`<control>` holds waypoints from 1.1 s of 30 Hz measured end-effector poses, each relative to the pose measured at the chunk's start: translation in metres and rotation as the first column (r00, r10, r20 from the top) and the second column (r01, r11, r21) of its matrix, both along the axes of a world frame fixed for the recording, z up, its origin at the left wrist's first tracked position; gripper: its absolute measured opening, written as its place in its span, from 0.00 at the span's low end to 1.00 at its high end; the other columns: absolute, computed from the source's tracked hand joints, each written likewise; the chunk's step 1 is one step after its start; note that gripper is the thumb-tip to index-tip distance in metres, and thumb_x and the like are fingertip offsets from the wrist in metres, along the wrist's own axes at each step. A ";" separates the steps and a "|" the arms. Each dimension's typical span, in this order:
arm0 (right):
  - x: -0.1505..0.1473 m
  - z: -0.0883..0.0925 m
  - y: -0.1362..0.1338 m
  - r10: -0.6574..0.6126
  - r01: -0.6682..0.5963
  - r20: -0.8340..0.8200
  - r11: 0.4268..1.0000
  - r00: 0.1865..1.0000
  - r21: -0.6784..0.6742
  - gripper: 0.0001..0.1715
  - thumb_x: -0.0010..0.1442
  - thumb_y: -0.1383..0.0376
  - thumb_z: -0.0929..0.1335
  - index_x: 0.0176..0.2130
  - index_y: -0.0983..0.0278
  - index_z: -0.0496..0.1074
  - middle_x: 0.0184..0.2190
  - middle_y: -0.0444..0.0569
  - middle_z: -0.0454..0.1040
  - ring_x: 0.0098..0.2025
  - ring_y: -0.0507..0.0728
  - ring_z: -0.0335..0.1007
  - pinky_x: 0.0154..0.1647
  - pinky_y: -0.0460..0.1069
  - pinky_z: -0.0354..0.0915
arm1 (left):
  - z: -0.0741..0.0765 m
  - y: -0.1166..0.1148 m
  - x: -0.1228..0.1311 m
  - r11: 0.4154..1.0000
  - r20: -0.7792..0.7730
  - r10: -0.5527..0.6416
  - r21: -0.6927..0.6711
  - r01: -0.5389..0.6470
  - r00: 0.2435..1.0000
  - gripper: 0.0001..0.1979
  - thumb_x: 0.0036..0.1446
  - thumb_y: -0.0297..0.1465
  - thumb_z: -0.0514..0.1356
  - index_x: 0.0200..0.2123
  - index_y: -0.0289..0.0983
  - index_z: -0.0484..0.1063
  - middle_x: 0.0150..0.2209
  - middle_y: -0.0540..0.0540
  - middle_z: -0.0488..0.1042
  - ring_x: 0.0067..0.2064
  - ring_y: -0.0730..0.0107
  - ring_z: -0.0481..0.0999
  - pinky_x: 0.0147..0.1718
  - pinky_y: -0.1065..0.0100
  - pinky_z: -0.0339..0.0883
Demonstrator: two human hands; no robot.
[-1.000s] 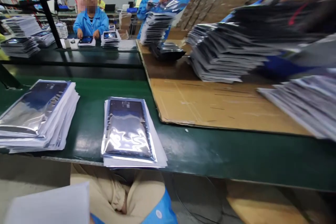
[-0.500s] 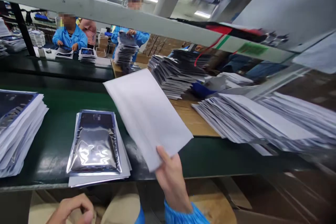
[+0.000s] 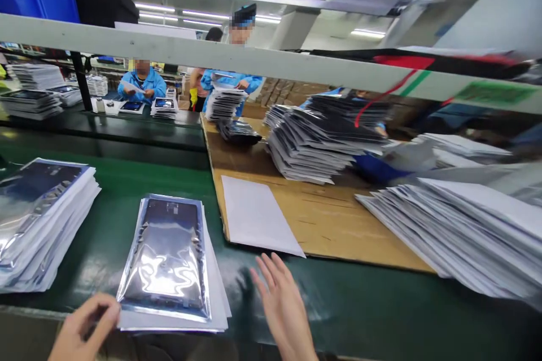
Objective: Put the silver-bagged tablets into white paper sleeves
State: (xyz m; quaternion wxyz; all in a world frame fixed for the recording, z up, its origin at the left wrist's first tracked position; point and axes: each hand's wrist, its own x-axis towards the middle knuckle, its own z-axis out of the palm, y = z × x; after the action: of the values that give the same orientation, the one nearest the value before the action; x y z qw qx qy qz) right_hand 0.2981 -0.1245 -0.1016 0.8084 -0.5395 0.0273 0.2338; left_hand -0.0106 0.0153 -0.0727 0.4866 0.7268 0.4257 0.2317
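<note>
A shiny plastic-wrapped dark panel [image 3: 169, 254] lies on white packets [image 3: 218, 293] at the green table's front. At its near left corner is my left hand [image 3: 87, 324], thumb and forefinger curled together in a pinch; the fingertips meet the wrapping's edge. A flat white packet [image 3: 258, 217] rests on the brown cardboard sheet [image 3: 334, 223], its near corner jutting over the sheet's edge. Just in front of that packet, my right hand [image 3: 283, 304] is open, fingers stretched out, holding nothing.
A stack of wrapped panels [image 3: 46, 220] stands at left. White packets [image 3: 457, 237] lean in a row at right, and a tall pile [image 3: 309, 141] stands on the cardboard. A white rail [image 3: 203, 56] crosses above the green table [image 3: 105, 180]. Co-workers in blue [image 3: 144, 84] are beyond.
My right hand has put the white packet down on the cardboard and let go of it. My left hand has come up to the wrapped panel's corner. The view has shifted.
</note>
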 end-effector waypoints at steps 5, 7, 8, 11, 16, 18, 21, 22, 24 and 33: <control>-0.049 0.008 0.011 0.489 -0.423 0.282 0.867 0.825 -0.264 0.23 0.51 0.53 0.70 0.44 0.63 0.72 0.43 0.55 0.76 0.44 0.61 0.72 0.48 0.57 0.67 | -0.012 0.044 0.026 0.988 -0.103 0.107 0.125 -0.094 0.989 0.22 0.48 0.49 0.58 0.39 0.39 0.70 0.42 0.41 0.76 0.46 0.54 0.73 0.50 0.56 0.63; -0.058 0.008 0.022 0.557 -0.430 0.382 0.823 0.737 -0.370 0.24 0.53 0.56 0.69 0.48 0.61 0.71 0.48 0.55 0.74 0.46 0.61 0.71 0.50 0.58 0.66 | -0.014 0.050 0.034 0.987 -0.140 0.031 0.158 -0.009 0.990 0.21 0.51 0.49 0.55 0.38 0.39 0.70 0.42 0.40 0.75 0.47 0.53 0.73 0.51 0.54 0.63; -0.060 0.007 0.025 0.571 -0.407 0.426 0.812 0.702 -0.419 0.24 0.54 0.57 0.68 0.50 0.60 0.70 0.51 0.54 0.72 0.48 0.62 0.70 0.52 0.58 0.64 | -0.014 0.051 0.037 0.985 -0.138 0.010 0.173 0.014 0.990 0.20 0.52 0.49 0.54 0.37 0.39 0.70 0.42 0.39 0.75 0.46 0.54 0.73 0.50 0.54 0.63; -0.062 0.006 0.029 0.610 -0.385 0.476 0.782 0.633 -0.490 0.26 0.56 0.59 0.66 0.54 0.59 0.67 0.59 0.52 0.65 0.56 0.62 0.64 0.59 0.60 0.57 | -0.014 0.049 0.041 0.974 -0.132 0.035 0.227 -0.004 0.991 0.19 0.54 0.48 0.53 0.37 0.39 0.69 0.41 0.40 0.74 0.45 0.56 0.73 0.49 0.55 0.65; -0.063 0.015 0.028 0.614 -0.493 0.377 0.786 0.693 -0.373 0.28 0.54 0.57 0.67 0.54 0.58 0.66 0.59 0.52 0.64 0.60 0.63 0.58 0.60 0.59 0.55 | -0.004 0.039 0.049 0.974 -0.153 0.108 0.214 -0.073 0.982 0.24 0.45 0.48 0.61 0.41 0.39 0.67 0.45 0.40 0.71 0.48 0.51 0.72 0.51 0.51 0.63; -0.061 0.019 0.028 0.598 -0.531 0.288 0.800 0.748 -0.279 0.31 0.51 0.55 0.70 0.54 0.58 0.65 0.58 0.52 0.65 0.60 0.63 0.59 0.61 0.59 0.55 | 0.006 0.035 0.053 0.990 -0.115 0.114 0.095 -0.103 0.987 0.29 0.42 0.47 0.63 0.44 0.38 0.65 0.48 0.38 0.71 0.50 0.49 0.71 0.52 0.50 0.62; -0.056 0.020 0.029 0.529 -0.521 0.110 0.849 0.842 -0.092 0.32 0.48 0.53 0.73 0.51 0.57 0.67 0.58 0.51 0.65 0.59 0.63 0.61 0.60 0.57 0.57 | 0.023 0.029 0.057 0.974 0.055 0.076 -0.219 -0.062 0.996 0.33 0.44 0.47 0.63 0.50 0.37 0.60 0.50 0.36 0.72 0.53 0.49 0.71 0.52 0.53 0.63; -0.054 0.020 0.030 0.502 -0.501 0.053 0.865 0.863 -0.032 0.31 0.47 0.53 0.73 0.49 0.57 0.67 0.59 0.51 0.64 0.59 0.62 0.61 0.59 0.56 0.58 | 0.027 0.028 0.057 0.951 0.120 0.069 -0.307 -0.029 0.990 0.35 0.44 0.47 0.64 0.52 0.37 0.58 0.50 0.36 0.72 0.53 0.50 0.71 0.52 0.54 0.64; -0.051 0.020 0.031 0.456 -0.454 -0.030 0.890 0.890 0.041 0.31 0.47 0.54 0.74 0.49 0.58 0.67 0.58 0.51 0.65 0.58 0.61 0.62 0.57 0.54 0.60 | 0.031 0.027 0.056 0.917 0.204 0.056 -0.398 0.031 0.977 0.36 0.46 0.45 0.65 0.54 0.37 0.57 0.52 0.37 0.72 0.54 0.52 0.70 0.52 0.56 0.64; -0.072 0.039 0.031 0.366 -0.312 0.356 0.928 0.860 -0.202 0.21 0.53 0.54 0.70 0.43 0.62 0.69 0.40 0.49 0.77 0.43 0.59 0.72 0.47 0.53 0.66 | 0.013 0.010 0.049 0.934 0.288 0.054 -0.354 0.054 0.956 0.35 0.49 0.43 0.64 0.58 0.44 0.57 0.54 0.43 0.73 0.56 0.59 0.69 0.54 0.64 0.61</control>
State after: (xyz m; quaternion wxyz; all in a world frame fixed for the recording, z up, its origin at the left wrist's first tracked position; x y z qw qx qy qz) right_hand 0.2258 -0.0937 -0.0624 0.7047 -0.6255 -0.2125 0.2588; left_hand 0.0388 0.0251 -0.0599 0.6686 0.5835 0.3838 0.2554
